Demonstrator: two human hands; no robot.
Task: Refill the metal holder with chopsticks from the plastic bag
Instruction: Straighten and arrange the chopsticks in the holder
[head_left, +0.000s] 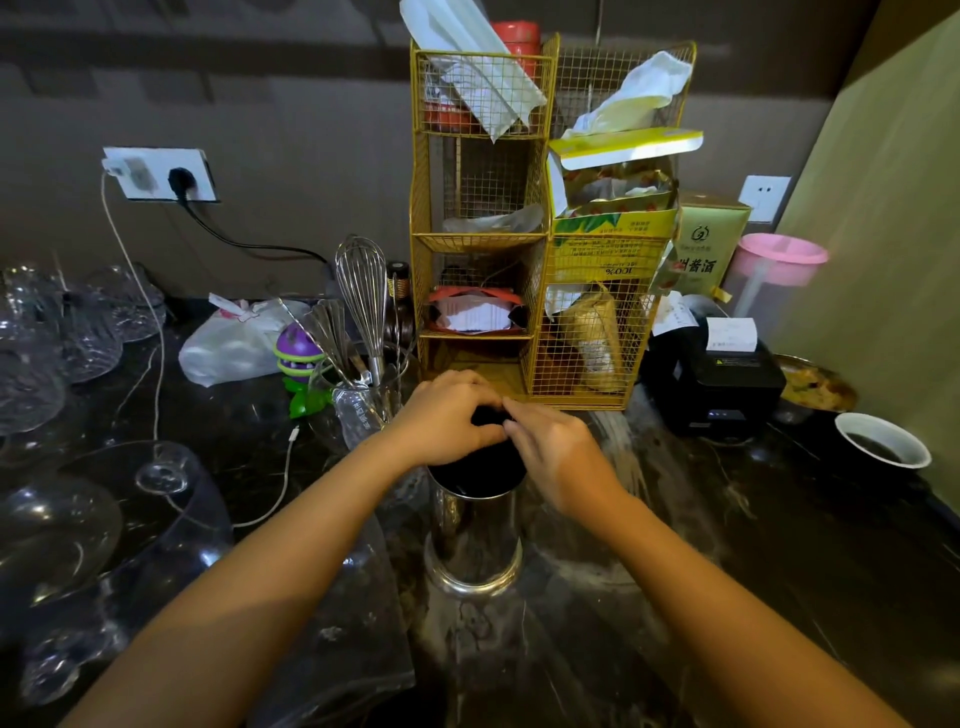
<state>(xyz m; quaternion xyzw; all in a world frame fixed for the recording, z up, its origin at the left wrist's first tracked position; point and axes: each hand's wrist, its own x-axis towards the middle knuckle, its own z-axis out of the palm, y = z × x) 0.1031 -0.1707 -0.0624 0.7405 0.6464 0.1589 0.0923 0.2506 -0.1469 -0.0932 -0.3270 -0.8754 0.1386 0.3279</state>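
Observation:
A shiny metal holder (472, 545) stands upright on the dark counter in the middle of the head view. A tight bundle of black chopsticks (475, 470) fills its mouth and sticks up above the rim. My left hand (447, 415) curls over the top of the bundle from the left. From the right, my right hand (556, 452) wraps the bundle's upper end, and the fingertips of both hands meet on top. The chopstick tips are hidden under my fingers. A clear plastic bag (332, 623) lies crumpled on the counter around the holder's base.
A yellow wire rack (478, 358) stands right behind the holder. A glass jar with a whisk (363, 400) is at the back left, and several glasses (78, 519) crowd the left side. A receipt printer (727, 379) and a paper cup (883, 441) sit at right. A white cable (280, 483) runs across the counter.

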